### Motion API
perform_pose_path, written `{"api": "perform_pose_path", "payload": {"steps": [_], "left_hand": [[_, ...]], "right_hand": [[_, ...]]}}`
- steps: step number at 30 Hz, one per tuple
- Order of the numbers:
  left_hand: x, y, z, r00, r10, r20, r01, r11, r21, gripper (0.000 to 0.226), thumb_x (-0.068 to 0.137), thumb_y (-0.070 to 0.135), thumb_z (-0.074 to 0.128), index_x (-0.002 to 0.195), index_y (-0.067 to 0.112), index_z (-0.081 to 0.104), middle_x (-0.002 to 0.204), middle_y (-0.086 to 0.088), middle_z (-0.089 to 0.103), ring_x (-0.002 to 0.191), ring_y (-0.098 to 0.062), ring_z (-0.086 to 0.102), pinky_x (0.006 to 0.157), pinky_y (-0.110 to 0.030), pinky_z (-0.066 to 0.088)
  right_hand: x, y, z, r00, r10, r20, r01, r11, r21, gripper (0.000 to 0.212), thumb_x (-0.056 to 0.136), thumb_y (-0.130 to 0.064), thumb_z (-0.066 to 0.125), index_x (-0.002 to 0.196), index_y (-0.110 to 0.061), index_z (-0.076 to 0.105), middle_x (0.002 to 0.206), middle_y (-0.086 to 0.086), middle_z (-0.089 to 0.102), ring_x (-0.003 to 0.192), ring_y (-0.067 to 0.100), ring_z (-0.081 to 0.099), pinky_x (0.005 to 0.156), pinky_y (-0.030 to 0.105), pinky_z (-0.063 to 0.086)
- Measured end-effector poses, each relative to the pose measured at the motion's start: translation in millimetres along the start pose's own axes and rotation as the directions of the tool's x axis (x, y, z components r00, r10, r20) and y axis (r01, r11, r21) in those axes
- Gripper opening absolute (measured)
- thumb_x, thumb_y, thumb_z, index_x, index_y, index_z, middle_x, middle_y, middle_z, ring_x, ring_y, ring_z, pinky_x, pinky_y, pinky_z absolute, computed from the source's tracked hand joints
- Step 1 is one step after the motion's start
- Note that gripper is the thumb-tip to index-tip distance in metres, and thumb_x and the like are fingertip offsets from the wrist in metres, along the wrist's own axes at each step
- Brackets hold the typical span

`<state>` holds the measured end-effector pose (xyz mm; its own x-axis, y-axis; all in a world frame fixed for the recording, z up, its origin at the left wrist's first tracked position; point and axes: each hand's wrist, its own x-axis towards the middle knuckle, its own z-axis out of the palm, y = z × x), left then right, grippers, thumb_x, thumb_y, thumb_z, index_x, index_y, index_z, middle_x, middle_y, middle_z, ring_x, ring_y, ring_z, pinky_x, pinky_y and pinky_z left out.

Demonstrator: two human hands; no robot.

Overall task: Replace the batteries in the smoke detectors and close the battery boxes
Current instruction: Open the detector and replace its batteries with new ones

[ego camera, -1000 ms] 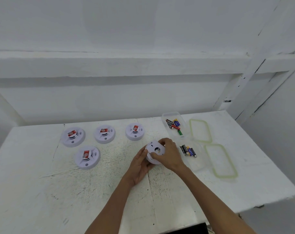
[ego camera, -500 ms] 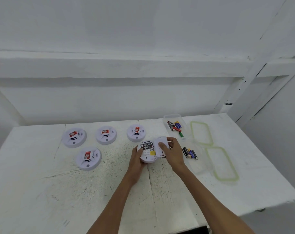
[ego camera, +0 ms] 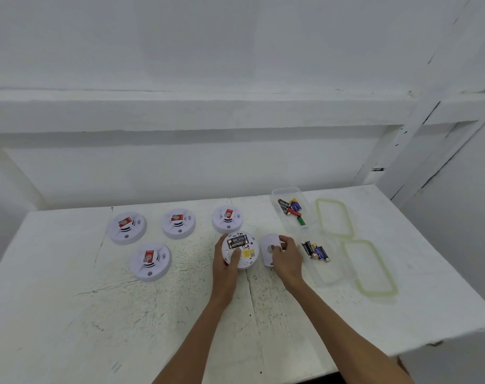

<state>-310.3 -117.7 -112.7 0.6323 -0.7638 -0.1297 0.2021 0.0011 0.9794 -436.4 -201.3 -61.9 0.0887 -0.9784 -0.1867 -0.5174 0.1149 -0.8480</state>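
Since the earlier frame the right hand (ego camera: pixel 287 259) has carried the round white plastic back cover (ego camera: pixel 267 242) away from the round white plastic smoke detector (ego camera: pixel 248 254). The two pieces are now apart, just beside each other, low over the rough white painted bench (ego camera: pixel 69 314).

The left hand (ego camera: pixel 226 268) holds the detector with its back turned up. Its fingers are curled round the near rim and the thumb lies on the back face. The right fingers (ego camera: pixel 284 241) pinch the cover at its right edge. Black cylindrical batteries (ego camera: pixel 237 241) lie in the open battery box, on the far half of the back.

I judge the detector shell to be light, stiff and smooth, so the rim is the good place to hold it, as the left hand does now. The batteries are probably small, hard and slippery, and will roll if they are put down loose. It seems better to lift one end with a fingertip and then take the battery by its middle. The cover looks thin, and its clips may break if it is bent, so it should be held by the edge.

More batteries wait in the near clear plastic container (ego camera: pixel 327 275) and the far clear plastic container (ego camera: pixel 288 228), both to the right. Four closed white detectors with red labels (ego camera: pixel 150 261) stand to the left.
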Motion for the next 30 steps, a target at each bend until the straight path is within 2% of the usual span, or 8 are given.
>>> {"api": "perform_pose_path", "payload": {"steps": [4, 8, 12, 15, 17, 22, 26, 30], "left_hand": [[-0.2, -0.4, -1.0, 1.000, -0.010, 0.011, 0.010, 1.000, -0.004, 0.044, 0.104, 0.016, 0.059, 0.146, 0.026, 0.048, 0.140, 0.005, 0.060, 0.127, -0.011, 0.058, 0.103, -0.029, 0.053], [-1.5, 3.8, -1.9, 0.999, -0.016, 0.029, 0.017, 1.000, -0.016, 0.042, 0.104, 0.014, 0.060, 0.143, 0.027, 0.051, 0.137, 0.007, 0.063, 0.122, -0.006, 0.060, 0.089, -0.018, 0.056], [-0.7, 3.0, -1.8, 0.999, -0.017, 0.041, 0.018, 1.000, -0.018, 0.044, 0.104, 0.013, 0.058, 0.146, 0.025, 0.051, 0.139, 0.004, 0.063, 0.123, -0.011, 0.061, 0.086, -0.017, 0.057], [-0.2, 0.6, -2.6, 0.998, -0.034, 0.053, 0.036, 0.998, -0.047, 0.047, 0.105, 0.008, 0.051, 0.150, 0.023, 0.049, 0.142, 0.000, 0.061, 0.125, -0.016, 0.062, 0.089, -0.023, 0.059], [1.2, -0.4, -4.0, 0.997, -0.048, 0.060, 0.052, 0.997, -0.062, 0.048, 0.107, 0.007, 0.046, 0.153, 0.022, 0.047, 0.146, -0.001, 0.060, 0.127, -0.018, 0.062, 0.092, -0.028, 0.059], [-0.5, 2.5, -4.5, 0.995, -0.027, 0.100, 0.032, 0.998, -0.046, 0.051, 0.109, 0.008, 0.042, 0.156, 0.026, 0.043, 0.148, 0.006, 0.058, 0.122, 0.001, 0.063, 0.092, -0.020, 0.056], [2.6, 3.0, -8.7, 0.984, -0.011, 0.175, 0.019, 0.999, -0.044, 0.050, 0.108, 0.021, 0.047, 0.157, 0.030, 0.042, 0.151, 0.010, 0.056, 0.137, -0.008, 0.055, 0.113, -0.038, 0.048], [2.1, 3.7, -13.1, 0.979, -0.021, 0.204, 0.051, 0.989, -0.140, 0.056, 0.097, 0.038, 0.061, 0.150, 0.028, 0.049, 0.146, 0.005, 0.061, 0.136, -0.019, 0.057, 0.111, -0.048, 0.049]], "right_hand": [[-1.2, 2.9, 5.3, 0.992, -0.123, -0.015, 0.119, 0.980, -0.159, 0.047, 0.100, -0.017, 0.052, 0.145, -0.008, 0.045, 0.143, 0.010, 0.054, 0.128, 0.025, 0.052, 0.106, 0.035, 0.043], [-8.0, -0.9, 9.8, 0.956, -0.292, -0.019, 0.271, 0.909, -0.318, 0.043, 0.098, -0.016, 0.051, 0.141, -0.014, 0.050, 0.141, 0.003, 0.053, 0.135, 0.024, 0.040, 0.105, 0.035, 0.042], [-9.0, -7.8, 14.6, 0.935, -0.355, -0.016, 0.331, 0.885, -0.327, 0.035, 0.096, -0.019, 0.054, 0.131, -0.017, 0.057, 0.137, 0.001, 0.056, 0.142, 0.027, 0.030, 0.111, 0.042, 0.039], [-8.3, -14.6, 16.1, 0.939, -0.344, 0.020, 0.337, 0.906, -0.257, 0.032, 0.098, -0.024, 0.055, 0.129, -0.018, 0.058, 0.133, 0.000, 0.058, 0.131, 0.023, 0.044, 0.102, 0.028, 0.041], [-8.0, -20.0, 16.5, 0.938, -0.331, 0.107, 0.347, 0.913, -0.214, 0.037, 0.099, -0.028, 0.055, 0.134, -0.016, 0.056, 0.135, 0.002, 0.058, 0.124, 0.020, 0.052, 0.099, 0.026, 0.042], [-2.3, -33.4, 22.9, 0.915, -0.289, 0.282, 0.373, 0.874, -0.313, 0.053, 0.097, -0.039, 0.056, 0.143, -0.017, 0.046, 0.138, 0.004, 0.053, 0.123, 0.021, 0.053, 0.097, 0.029, 0.042], [3.6, -48.7, 34.5, 0.897, -0.276, 0.344, 0.414, 0.797, -0.439, 0.039, 0.091, -0.043, 0.058, 0.119, -0.015, 0.057, 0.112, 0.006, 0.064, 0.105, 0.024, 0.061, 0.083, 0.035, 0.050], [4.4, -62.4, 42.5, 0.920, -0.200, 0.338, 0.360, 0.772, -0.524, 0.041, 0.085, -0.043, 0.058, 0.110, -0.011, 0.052, 0.103, 0.009, 0.060, 0.092, 0.024, 0.057, 0.068, 0.031, 0.042]]}}
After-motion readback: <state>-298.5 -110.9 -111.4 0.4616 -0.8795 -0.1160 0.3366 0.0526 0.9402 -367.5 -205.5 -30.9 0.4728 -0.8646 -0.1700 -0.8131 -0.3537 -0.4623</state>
